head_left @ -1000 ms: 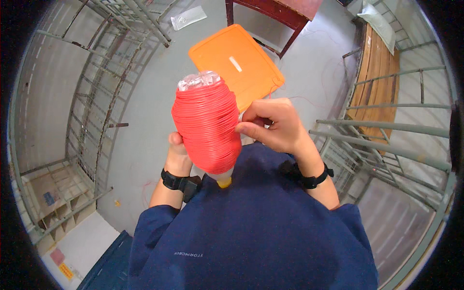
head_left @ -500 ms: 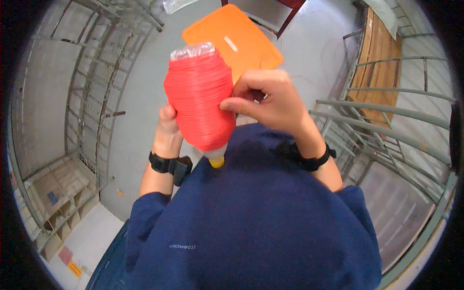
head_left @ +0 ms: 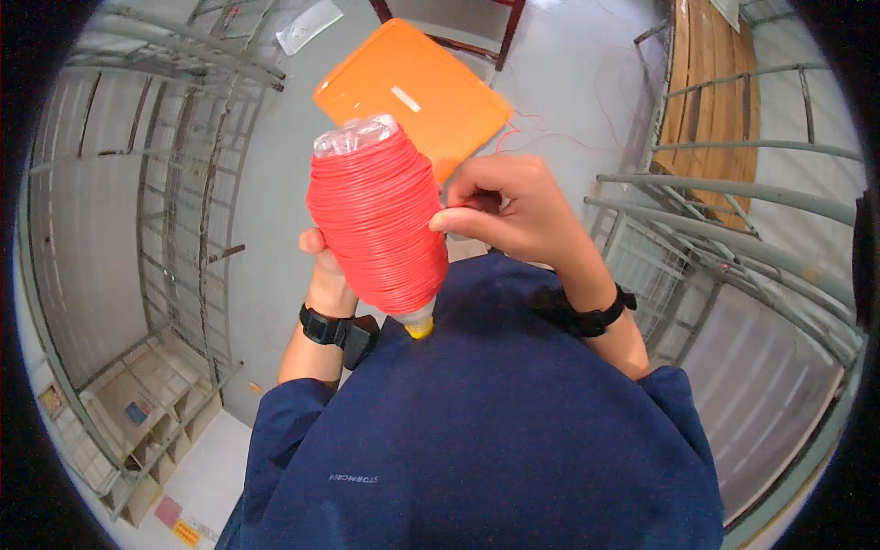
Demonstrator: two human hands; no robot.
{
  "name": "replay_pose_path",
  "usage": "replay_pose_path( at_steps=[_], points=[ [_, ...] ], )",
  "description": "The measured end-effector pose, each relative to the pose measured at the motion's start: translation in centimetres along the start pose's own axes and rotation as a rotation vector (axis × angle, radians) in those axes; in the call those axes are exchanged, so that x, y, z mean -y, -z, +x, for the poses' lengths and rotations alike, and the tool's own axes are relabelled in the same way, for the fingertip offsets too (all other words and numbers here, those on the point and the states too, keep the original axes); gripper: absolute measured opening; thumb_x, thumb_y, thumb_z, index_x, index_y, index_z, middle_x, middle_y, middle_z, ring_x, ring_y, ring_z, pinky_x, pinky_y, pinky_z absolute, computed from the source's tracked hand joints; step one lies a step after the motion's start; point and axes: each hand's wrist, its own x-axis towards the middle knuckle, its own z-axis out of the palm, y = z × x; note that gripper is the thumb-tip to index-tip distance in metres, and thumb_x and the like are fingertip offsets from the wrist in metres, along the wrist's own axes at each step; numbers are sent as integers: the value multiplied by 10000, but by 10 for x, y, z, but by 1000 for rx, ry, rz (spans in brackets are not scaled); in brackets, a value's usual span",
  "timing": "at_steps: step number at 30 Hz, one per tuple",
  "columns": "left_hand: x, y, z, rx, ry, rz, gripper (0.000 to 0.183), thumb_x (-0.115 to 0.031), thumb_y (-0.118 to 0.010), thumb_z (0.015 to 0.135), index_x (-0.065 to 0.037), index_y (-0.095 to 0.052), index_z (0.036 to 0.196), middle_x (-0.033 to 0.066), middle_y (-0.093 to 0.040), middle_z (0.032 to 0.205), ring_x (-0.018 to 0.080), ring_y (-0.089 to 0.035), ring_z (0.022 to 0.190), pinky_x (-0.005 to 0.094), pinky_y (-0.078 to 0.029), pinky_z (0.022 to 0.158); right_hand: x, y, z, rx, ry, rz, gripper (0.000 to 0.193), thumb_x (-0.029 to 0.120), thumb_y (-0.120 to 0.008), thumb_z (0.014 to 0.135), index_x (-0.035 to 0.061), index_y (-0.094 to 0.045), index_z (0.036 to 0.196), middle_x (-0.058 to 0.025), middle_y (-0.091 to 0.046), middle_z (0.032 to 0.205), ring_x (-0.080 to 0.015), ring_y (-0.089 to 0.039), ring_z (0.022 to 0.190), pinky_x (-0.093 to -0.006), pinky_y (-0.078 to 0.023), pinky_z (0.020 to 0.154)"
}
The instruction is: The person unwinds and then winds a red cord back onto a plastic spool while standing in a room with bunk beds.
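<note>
- I am observing a clear plastic bottle [head_left: 353, 139] being held at a tilt before the person's torso, its yellow cap [head_left: 419, 328] pointing toward the dark blue shirt [head_left: 477, 412]; I cannot tell whether the two are touching
- Red cord [head_left: 376, 220] is covering the bottle in close turns, both ends showing
- The left hand [head_left: 323, 257] is gripping the bottle from its left side, thumb showing, other fingers hiding behind
- The right hand [head_left: 513, 209] is pinching the red cord at the bottle's right side, thumb and bent forefinger together
- Black wristbands [head_left: 600, 317] are circling both wrists
- Beyond, I am noting an orange panel [head_left: 385, 69] lying on the grey floor [head_left: 275, 202], loose red strands [head_left: 555, 137] trailing by its right corner
- A white packet [head_left: 310, 26] is lying to the panel's upper left
- Wooden slats [head_left: 706, 110] are resting along the metal frame [head_left: 733, 190] at right
</note>
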Motion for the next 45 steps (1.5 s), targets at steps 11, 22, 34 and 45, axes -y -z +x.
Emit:
replay_pose_path(
  at_steps=[11,22,34,45],
  points=[
    [33,-122,101,-303,50,69,1305,-902,-600,494,-79,-310,1464,172,-490,1380,331,-548,1192,485,-457,1028,-33,135,12,-109,155,126,328,182,-874,675,48,-575,692,-18,-568,626,-101,-510,554,-250,-410,519],
    [62,-133,106,-293,-57,26,1154,-876,-537,648,-49,-372,1435,173,-513,1370,311,-555,1211,473,-466,1034,-59,169,26,119,77,236,316,229,-826,740,36,-580,693,-68,-587,627,-163,-570,544,-283,-441,509],
    [59,-94,50,-139,-110,-26,1093,-780,-653,667,-32,-392,1421,177,-513,1375,304,-545,1229,462,-471,1029,-24,108,-2,104,165,101,264,142,-799,750,31,-568,689,-55,-598,655,-145,-567,596,-270,-433,553],
    [48,-34,-42,78,-121,-197,1070,-750,-679,671,-4,-422,1393,177,-540,1348,303,-567,1204,448,-475,1022,12,7,-45,43,255,-125,323,207,-867,690,40,-591,684,-58,-614,652,-159,-570,581,-289,-458,564]
  ],
)
